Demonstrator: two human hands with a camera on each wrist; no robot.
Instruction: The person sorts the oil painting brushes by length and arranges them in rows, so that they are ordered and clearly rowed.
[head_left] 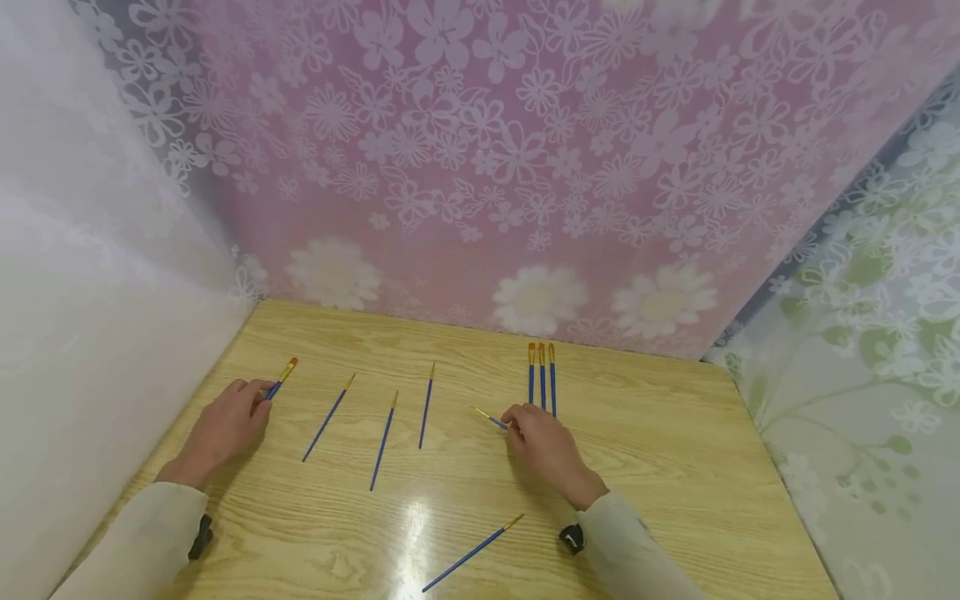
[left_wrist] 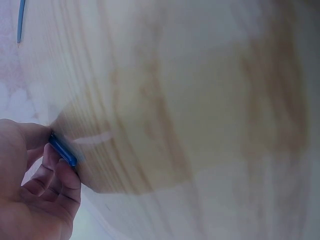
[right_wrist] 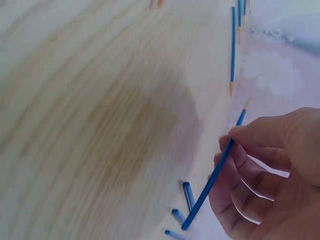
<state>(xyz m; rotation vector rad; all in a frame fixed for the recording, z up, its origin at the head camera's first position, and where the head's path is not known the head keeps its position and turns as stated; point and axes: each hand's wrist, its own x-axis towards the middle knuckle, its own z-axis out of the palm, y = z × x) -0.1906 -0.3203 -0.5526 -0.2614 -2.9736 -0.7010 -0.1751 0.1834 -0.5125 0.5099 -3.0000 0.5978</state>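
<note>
At nine o'clock on the table (head_left: 675,467), the left hand (head_left: 228,421) is pinching a wide brush (head_left: 282,378), its tip pointing to one o'clock. The right hand (head_left: 543,443) is pinching a thin brush (right_wrist: 205,191), its tip pointing to ten. From the right hand, three wide brushes (head_left: 542,379) are lying in a row at twelve, three thin brushes (head_left: 383,441) are lying at nine, and a lone brush (head_left: 472,553) is lying at seven.
</note>
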